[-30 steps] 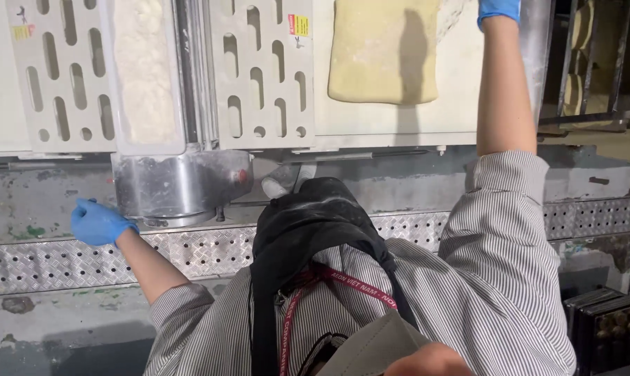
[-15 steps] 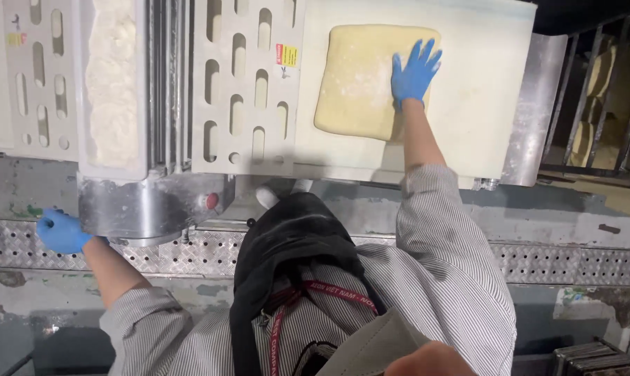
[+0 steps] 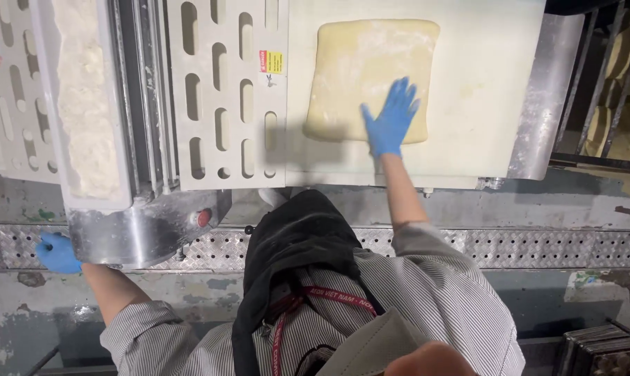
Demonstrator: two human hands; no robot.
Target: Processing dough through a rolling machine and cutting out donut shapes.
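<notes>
Dough (image 3: 370, 69) lies flat on the white belt (image 3: 482, 90) of our big rolling machine (image 3: 224, 97). It is a pale, square slab with flour on top. Our right hand (image 3: 390, 120), in a blue glove, is spread open and pressed flat on the near corner of the slab. A second ago this hand was up past the far edge of the dough. Half a second ago it was on the far right corner. Now it has slid back toward us, so we think we are smoothing the slab.

Our left hand (image 3: 57, 252), also in a blue glove, is down by the shiny metal side (image 3: 141, 233) of the machine, near a red button (image 3: 203, 218). It has stayed there the whole time. It looks curled, but we cannot tell if it grips anything, because the metal hides part of it.

On the left, a long white tray (image 3: 116, 104) on the machine holds a crumbly white heap, maybe flour (image 3: 85, 104). On the far right, a dark rack (image 3: 611, 76) holds more pale dough pieces; we only see their edges. We wear a striped shirt (image 3: 433, 292) and a dark apron (image 3: 294, 257).
</notes>
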